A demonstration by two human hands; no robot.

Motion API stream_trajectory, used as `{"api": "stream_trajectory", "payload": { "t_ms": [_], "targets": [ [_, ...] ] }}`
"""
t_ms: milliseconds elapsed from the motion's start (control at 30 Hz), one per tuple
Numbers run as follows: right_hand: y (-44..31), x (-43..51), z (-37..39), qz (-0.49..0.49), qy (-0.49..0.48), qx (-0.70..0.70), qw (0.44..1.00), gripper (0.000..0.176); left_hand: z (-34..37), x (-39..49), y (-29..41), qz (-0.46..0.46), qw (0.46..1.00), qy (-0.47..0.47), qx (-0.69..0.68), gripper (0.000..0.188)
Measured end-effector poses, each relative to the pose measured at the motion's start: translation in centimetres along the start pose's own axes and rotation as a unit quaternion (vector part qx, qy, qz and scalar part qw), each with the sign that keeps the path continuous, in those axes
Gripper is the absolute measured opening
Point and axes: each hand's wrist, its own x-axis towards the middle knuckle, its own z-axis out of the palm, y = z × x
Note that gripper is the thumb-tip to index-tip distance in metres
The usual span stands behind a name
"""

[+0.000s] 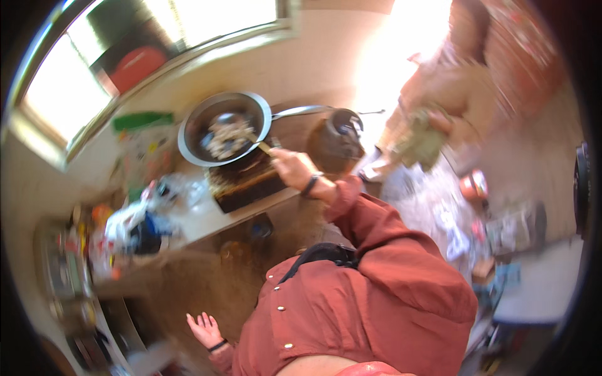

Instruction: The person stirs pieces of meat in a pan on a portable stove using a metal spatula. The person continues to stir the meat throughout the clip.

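My right hand (297, 170) is closed around the light wooden handle (263, 146) of a cooking utensil whose working end is down in the pan. The wide metal pan (269, 110) sits on a dark, stained stove (249, 181). Inside it lie pale chunks of food (229, 138), too blurred to name. A long metal handle (301, 110) reaches out from the pan's right side. Low at the left, away from the counter, my left hand (206, 330) hangs palm up with its fingers apart and nothing in it.
Right of the stove stands a dark round vessel (336, 141). Plastic bags (136, 225) and a green-topped bag (143, 122) crowd the left of the counter (200, 223). Another person (451, 94) is at upper right, a greenish cloth-like thing (423, 136) at their hand.
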Motion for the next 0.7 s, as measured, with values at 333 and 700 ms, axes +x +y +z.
{"api": "stream_trajectory", "payload": {
  "t_ms": [333, 700],
  "targets": [
    [6.8, 5.9, 0.5, 0.054, -0.081, 0.028, 0.995, 0.03, -18.0, -8.5, -7.7, 0.117, 0.928, 0.256, -0.245, 0.069],
    [5.6, 6.2, 3.1, 0.068, -0.2, 0.107, 0.972, 0.026, -25.4, -18.5, -23.9, 0.081, 0.851, 0.371, -0.364, 0.06]
  ]
}}
